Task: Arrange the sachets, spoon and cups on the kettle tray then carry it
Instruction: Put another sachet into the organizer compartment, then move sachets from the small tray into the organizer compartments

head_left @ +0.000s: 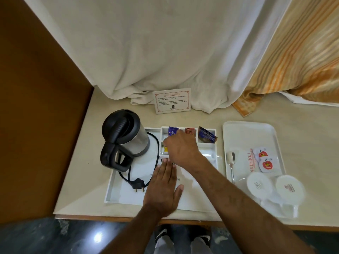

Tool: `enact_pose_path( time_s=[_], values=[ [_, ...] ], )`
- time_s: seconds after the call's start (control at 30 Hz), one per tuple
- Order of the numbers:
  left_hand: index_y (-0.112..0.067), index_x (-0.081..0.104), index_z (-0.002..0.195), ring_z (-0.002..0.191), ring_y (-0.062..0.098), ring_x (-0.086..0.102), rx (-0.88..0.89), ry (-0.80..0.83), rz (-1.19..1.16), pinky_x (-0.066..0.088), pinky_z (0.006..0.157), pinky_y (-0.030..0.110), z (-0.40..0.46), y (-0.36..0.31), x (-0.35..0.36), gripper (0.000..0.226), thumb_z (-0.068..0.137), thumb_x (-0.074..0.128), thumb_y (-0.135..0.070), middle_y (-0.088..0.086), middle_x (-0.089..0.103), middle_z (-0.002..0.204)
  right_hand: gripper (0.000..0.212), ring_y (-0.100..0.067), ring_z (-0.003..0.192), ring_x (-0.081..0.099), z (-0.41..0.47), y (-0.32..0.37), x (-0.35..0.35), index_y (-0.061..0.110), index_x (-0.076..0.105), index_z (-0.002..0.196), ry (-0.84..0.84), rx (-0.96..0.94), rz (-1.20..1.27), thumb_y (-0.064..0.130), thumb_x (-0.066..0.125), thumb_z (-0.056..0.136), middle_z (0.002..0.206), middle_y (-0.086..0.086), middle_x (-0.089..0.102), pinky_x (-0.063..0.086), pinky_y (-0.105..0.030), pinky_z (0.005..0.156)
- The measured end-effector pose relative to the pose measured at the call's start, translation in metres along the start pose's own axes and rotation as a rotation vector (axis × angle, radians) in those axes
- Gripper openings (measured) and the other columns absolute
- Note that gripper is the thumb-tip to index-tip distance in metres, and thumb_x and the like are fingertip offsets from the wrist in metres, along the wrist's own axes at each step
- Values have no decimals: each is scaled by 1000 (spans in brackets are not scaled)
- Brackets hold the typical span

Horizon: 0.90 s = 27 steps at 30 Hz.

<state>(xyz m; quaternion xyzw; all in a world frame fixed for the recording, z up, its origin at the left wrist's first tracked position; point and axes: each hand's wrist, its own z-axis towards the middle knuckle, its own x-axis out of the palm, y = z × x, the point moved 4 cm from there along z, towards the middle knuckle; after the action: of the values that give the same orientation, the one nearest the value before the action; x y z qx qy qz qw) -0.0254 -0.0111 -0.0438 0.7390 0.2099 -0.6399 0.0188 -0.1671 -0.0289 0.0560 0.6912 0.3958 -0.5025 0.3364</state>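
**Hands over the kettle tray, cups and spoon waiting to the right**

A white curtain [146, 52] hangs at the far side of the worktop [201, 118], with a small notice card [172, 101] standing before it. The kettle [124, 138] sits at the far left of the kettle tray [113, 187], its cord and plug [138, 184] coiled just near of it. Sachets [207, 134] stand in the tray's far compartments. The left hand [163, 187] lies flat and spread on the tray floor. The right hand [180, 149] reaches over the compartments, fingers curled; whether it pinches anything I cannot tell. On a second tray [247, 127] to the right lie the spoon [231, 162], round sachets [266, 162] and two covered cups [275, 186].
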Motion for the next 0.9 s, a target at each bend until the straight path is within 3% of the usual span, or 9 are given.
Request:
enact_pose_path(
  time_s=[0.2,0.27,0.37,0.47,0.53,0.63,0.73,0.83,0.9],
  values=[
    [-6,1,153,149,26,-9,-6,11,14,9,120,48,0,1,0,75,98,12,-57,15,1,162,40,-28,94,61,-6,-2,5,13,58,116,-139,14,172,8,70,78,113,-10,58,45,-36,65],
    [-3,9,152,149,29,0,-1,2,12,12,119,50,-1,1,-3,74,99,16,-54,18,9,161,41,-26,87,62,-14,-10,-5,14,55,117,-257,76,309,10,71,79,115,-6,48,44,-35,61],
    [0,18,151,149,32,6,24,-22,8,15,119,51,-3,0,-3,71,100,24,-49,20,14,159,25,-24,78,61,-40,-40,-31,17,57,107,-530,177,504,17,66,84,109,-4,52,43,-33,62],
    [1,19,151,149,31,4,46,-49,-9,11,119,48,-3,0,-1,71,100,25,-48,21,15,159,19,-26,81,63,-70,-100,-52,19,59,100,-744,313,485,17,65,82,104,-4,58,48,-34,64],
    [1,18,151,149,31,5,58,-62,-5,9,118,46,-3,0,1,71,100,25,-48,21,15,159,22,-26,91,62,-83,-151,-48,21,59,103,-624,426,316,17,62,82,105,-3,61,48,-35,69],
    [-1,16,151,149,29,2,49,-66,10,7,118,44,-3,2,2,72,99,21,-51,19,12,160,39,-29,106,54,-96,-217,-20,23,58,115,-111,514,40,18,65,78,114,-4,61,50,-38,83],
    [-2,17,151,149,29,3,53,-67,0,7,118,43,-4,3,2,73,99,18,-52,20,14,160,60,-27,112,53,-113,-245,17,29,53,125,275,520,20,22,75,69,124,-1,58,45,-36,87],
    [-2,16,151,149,29,3,43,-52,0,7,117,42,-3,2,1,74,98,15,-55,18,13,160,66,-24,103,56,-124,-256,43,29,53,119,307,490,142,20,79,59,114,3,59,44,-33,79],
    [-3,14,152,149,29,2,38,-49,7,6,117,42,-2,2,1,75,98,13,-56,17,10,161,49,-21,91,58,-125,-261,50,30,56,99,314,486,205,16,75,56,96,7,60,41,-30,69]
  ],
)
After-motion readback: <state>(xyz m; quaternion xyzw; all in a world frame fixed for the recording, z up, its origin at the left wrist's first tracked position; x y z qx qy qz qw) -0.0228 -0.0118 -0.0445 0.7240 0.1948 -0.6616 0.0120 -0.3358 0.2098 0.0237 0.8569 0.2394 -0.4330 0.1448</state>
